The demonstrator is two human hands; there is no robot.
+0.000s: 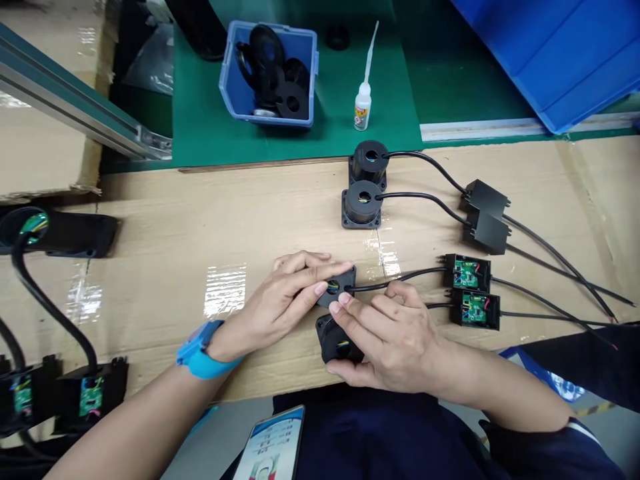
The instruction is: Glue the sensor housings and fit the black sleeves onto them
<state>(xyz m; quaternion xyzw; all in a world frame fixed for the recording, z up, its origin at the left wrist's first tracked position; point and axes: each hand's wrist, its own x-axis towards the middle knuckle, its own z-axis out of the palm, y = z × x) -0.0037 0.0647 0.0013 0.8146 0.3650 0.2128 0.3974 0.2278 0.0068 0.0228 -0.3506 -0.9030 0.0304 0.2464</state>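
As I look down through the head camera, both hands meet at the middle of the cardboard-covered bench (175, 227). The left hand (283, 297), with a blue wristband (203, 350) behind it, grips the far housing (346, 279), a black round part on a square flange, with fingers curled over its top. The right hand (395, 337) comes in from 4 o'clock; its forefinger tip touches that same part, while thumb and palm close around the near housing (331, 340), which lies just beside the first at its 6 o'clock. A black cable (415, 273) runs from the far housing toward 3 o'clock into an open box (467, 273) showing a green circuit board, with a second such box (475, 310) just below it. At 12 o'clock from the hands stand two more housings (361, 203), and beyond them a glue bottle (363, 107) and a blue bin (235, 87) of black rings.
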